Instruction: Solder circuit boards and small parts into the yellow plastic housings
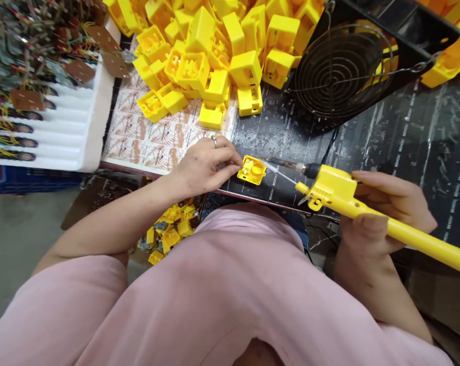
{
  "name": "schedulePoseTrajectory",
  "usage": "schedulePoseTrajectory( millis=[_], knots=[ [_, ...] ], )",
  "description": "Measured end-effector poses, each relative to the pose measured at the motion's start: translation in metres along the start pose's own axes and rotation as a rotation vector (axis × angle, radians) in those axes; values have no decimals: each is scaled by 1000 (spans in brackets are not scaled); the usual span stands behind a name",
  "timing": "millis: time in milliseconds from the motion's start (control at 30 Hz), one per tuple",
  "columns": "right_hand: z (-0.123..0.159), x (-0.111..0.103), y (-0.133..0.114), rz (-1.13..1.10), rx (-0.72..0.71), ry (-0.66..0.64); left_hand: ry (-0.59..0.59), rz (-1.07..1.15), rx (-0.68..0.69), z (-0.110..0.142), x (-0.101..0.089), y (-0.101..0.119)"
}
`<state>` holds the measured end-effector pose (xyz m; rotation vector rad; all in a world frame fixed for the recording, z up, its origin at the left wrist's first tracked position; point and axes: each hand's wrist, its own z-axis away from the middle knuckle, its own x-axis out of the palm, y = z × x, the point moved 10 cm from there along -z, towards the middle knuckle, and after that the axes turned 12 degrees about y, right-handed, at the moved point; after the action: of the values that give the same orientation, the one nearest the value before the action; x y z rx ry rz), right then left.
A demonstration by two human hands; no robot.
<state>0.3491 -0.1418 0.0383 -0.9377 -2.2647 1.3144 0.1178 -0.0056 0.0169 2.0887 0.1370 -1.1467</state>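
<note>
My left hand [210,165] rests at the bench edge, thumb and fingertips closed on the left side of a small yellow plastic housing [252,172]. The housing lies with its hollow side up, showing a round grille and small fittings. In my right hand [386,213] is a yellow soldering gun [333,188], its fingers wrapped round the body. The iron's dark tip and a thin pale feed tube [281,173] both point left at the housing. The tip ends close to the housing's right rim; I cannot tell whether they touch.
A heap of yellow housings [203,56] covers the back of the bench. Behind the gun stands a black fan [333,76] with a wire guard. On the left, a white foam tray [77,132] holds wired parts and brown boards. More yellow parts [172,229] lie below the bench edge.
</note>
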Motion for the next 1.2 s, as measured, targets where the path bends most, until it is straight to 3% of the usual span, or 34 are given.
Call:
schedulePoseTrajectory(
  millis=[100, 233, 367, 533, 633, 733, 933, 1067, 1200],
  knots=[
    [2, -1, -14, 24, -131, -5, -26, 7, -15, 0, 3, -2],
    [6, -2, -13, 46, -144, -89, -54, -69, -77, 0, 5, -7],
    [9, -3, -19, 43, -171, -177, -80, -102, -47, 0, 6, 3],
    [17, 25, -44, 44, -373, -427, -117, -185, -17, -1, 11, 12],
    [19, 35, -52, 68, -467, -488, -140, -232, -14, -3, 14, 14],
    [18, 39, -54, 72, -476, -499, -150, -264, -1, -6, 15, 17],
    [13, 54, -51, 137, -397, -671, -156, -301, 1, -10, 18, 18],
    [11, 51, -59, 115, -435, -726, -162, -301, -11, -11, 19, 18],
    [13, 47, -53, 230, -460, -752, -187, -299, -19, -11, 19, 18]
  ],
)
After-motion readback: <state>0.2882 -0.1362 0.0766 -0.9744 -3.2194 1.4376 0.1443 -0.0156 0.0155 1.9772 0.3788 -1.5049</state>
